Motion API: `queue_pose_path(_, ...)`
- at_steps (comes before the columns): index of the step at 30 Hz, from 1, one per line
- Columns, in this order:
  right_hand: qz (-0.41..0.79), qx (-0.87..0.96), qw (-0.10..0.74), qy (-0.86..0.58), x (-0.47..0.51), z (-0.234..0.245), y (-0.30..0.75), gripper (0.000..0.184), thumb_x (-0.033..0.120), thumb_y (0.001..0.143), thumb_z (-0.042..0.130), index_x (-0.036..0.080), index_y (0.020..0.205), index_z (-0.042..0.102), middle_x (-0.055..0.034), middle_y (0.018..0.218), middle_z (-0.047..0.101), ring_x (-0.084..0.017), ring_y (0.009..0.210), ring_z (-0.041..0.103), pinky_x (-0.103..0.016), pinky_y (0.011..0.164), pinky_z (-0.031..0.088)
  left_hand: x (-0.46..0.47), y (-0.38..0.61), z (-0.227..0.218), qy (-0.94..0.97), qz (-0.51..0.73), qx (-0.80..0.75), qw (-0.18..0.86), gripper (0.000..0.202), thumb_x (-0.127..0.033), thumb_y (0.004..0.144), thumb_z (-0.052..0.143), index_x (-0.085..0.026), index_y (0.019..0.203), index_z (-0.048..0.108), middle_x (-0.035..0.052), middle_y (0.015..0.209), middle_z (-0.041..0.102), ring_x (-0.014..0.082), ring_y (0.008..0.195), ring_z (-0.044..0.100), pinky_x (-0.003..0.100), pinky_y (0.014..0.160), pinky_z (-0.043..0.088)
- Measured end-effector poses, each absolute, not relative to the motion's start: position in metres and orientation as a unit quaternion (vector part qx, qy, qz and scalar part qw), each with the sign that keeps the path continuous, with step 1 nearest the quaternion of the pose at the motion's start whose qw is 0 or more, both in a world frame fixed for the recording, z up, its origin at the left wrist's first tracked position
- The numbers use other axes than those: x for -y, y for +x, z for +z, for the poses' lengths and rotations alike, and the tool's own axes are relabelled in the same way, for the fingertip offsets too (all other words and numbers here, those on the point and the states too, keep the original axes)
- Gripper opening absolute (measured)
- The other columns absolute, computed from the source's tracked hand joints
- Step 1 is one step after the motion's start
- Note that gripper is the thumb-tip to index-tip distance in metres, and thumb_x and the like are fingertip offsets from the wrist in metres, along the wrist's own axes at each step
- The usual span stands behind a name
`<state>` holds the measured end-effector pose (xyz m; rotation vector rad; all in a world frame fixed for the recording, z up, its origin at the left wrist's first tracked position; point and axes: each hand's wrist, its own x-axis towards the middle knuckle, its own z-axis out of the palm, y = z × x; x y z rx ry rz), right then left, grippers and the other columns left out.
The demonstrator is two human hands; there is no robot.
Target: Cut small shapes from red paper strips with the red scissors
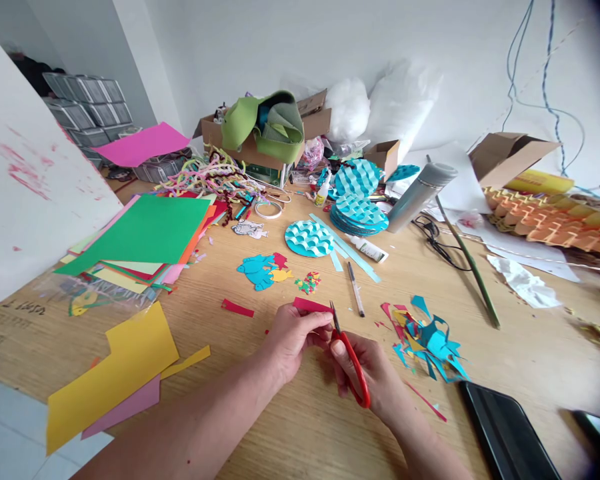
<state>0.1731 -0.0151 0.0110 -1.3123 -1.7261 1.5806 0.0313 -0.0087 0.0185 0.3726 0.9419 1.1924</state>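
Pinched in my left hand (293,337) is a strip of red paper (310,305), held just above the table. My right hand (373,373) grips red-handled scissors (359,373), whose blades point up and away from me at the strip's right end. Whether the blades touch the paper is hard to tell. Beyond my hands lie blue fish cutouts (257,270), a yellow fish cutout (281,275) and a pile of tiny paper bits (309,282). Another red strip (237,308) rests to the left of my left hand.
Coloured paper sheets (145,230) and yellow paper (115,373) lie at left. Paper scraps (433,340), a pen (356,290) and a black phone (507,433) are at right. Behind stand blue wavy discs (309,239), a glue bottle (367,249) and a grey tumbler (420,197).
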Motion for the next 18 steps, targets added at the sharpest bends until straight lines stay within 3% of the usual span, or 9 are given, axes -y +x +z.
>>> queue_pose_path(18,0.591,0.623,0.213,-0.466,0.0146,0.0129,0.1763,0.053,0.069,0.079,0.05,0.018,0.065,0.046,0.0047,0.045,0.047,-0.008,0.034,0.044,-0.019,0.035,0.033,0.0063,0.0266,0.0224,0.222,0.524,-0.446,0.691,0.019,-0.026,0.055,0.074,-0.011,0.058,0.062,0.0024,0.055,0.058,0.0099,0.05,0.05,0.024,0.05,0.038)
